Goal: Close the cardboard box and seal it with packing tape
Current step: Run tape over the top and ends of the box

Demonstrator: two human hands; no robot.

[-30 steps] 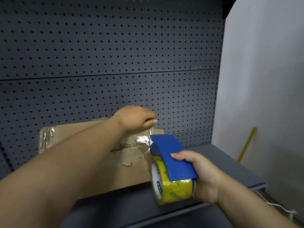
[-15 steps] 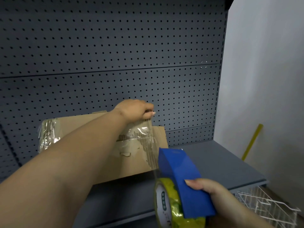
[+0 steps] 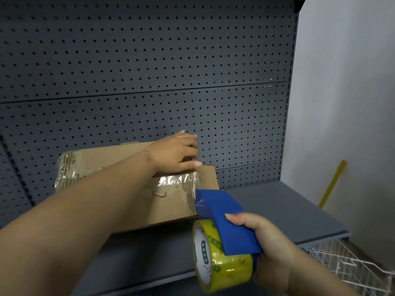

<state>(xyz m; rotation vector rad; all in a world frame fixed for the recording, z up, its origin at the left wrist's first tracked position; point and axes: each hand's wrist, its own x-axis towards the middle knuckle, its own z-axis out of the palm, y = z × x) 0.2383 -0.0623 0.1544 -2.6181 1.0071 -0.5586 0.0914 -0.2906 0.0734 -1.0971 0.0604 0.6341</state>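
A flat brown cardboard box (image 3: 171, 208) lies on a dark grey shelf, with old clear tape on its left end. My left hand (image 3: 175, 153) rests on the box's far top edge, fingers pressing the tape end down there. A strip of clear tape (image 3: 193, 184) runs from under those fingers down the box's right part to a blue tape dispenser (image 3: 224, 221). My right hand (image 3: 263, 242) grips the dispenser by its blue handle. A yellow-printed tape roll (image 3: 215, 259) sits in it, just in front of the box's near right corner.
A dark pegboard wall (image 3: 149, 82) stands right behind the box. The grey shelf (image 3: 277, 210) extends to the right. A white wire basket (image 3: 352, 265) sits below the shelf's right end. A yellow stick (image 3: 332, 184) leans against the white wall.
My left hand has shifted from pinching the tape end to pressing it onto the box's far edge. The dispenser has pulled back toward me, drawing tape out across the box.
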